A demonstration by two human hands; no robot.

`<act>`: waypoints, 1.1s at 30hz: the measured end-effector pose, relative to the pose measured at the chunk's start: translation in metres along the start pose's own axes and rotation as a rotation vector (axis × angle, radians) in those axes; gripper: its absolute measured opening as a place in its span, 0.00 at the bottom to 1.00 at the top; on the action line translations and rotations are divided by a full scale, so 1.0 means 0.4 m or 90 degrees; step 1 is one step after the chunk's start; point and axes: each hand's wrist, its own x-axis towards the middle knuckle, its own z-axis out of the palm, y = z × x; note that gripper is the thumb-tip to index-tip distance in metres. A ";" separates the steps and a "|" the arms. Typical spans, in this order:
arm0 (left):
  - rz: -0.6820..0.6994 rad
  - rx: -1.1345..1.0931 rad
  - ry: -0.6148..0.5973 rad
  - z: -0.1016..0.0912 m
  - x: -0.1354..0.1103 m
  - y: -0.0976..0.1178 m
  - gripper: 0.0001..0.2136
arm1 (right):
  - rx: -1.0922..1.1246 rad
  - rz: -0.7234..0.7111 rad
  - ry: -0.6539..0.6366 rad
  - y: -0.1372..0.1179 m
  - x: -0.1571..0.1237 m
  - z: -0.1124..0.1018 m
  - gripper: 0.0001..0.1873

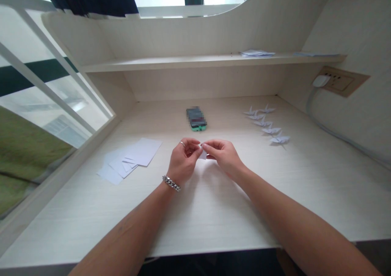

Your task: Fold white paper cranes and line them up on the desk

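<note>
A small folded piece of white paper (pixel 203 154) is pinched between my two hands, above the middle of the desk (pixel 207 219). My left hand (pixel 185 158), with a ring on a finger and a chain bracelet at the wrist, closes thumb and fingers on its left side. From the right, my right hand (pixel 222 154) pinches the same paper, its fingertips almost meeting the left ones. Fingers cover most of the paper, so its full shape is hidden.
Loose white paper sheets (pixel 143 152) lie at the left. Beyond my hands is a phone (pixel 196 118) with a green edge. Several folded paper cranes (pixel 271 130) stand in a line at the right. A cable (pixel 336 135) runs from a wall socket (pixel 343 81). Papers (pixel 257 53) rest on the shelf (pixel 183 62).
</note>
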 end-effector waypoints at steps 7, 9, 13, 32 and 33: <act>-0.009 -0.010 -0.029 0.004 -0.001 0.005 0.10 | -0.095 -0.066 0.011 0.006 0.001 -0.005 0.16; -0.012 -0.021 -0.033 0.005 -0.002 0.006 0.11 | -0.089 -0.067 0.010 0.006 0.001 -0.005 0.15; -0.031 -0.051 -0.069 0.008 -0.004 0.008 0.11 | -0.067 -0.080 0.013 0.008 0.002 -0.006 0.13; -0.114 -0.067 0.007 0.000 0.009 0.021 0.11 | -0.186 -0.058 -0.108 0.011 0.006 -0.019 0.13; -0.108 -0.040 0.003 -0.002 0.010 0.020 0.10 | -0.201 -0.070 -0.108 0.010 0.006 -0.020 0.14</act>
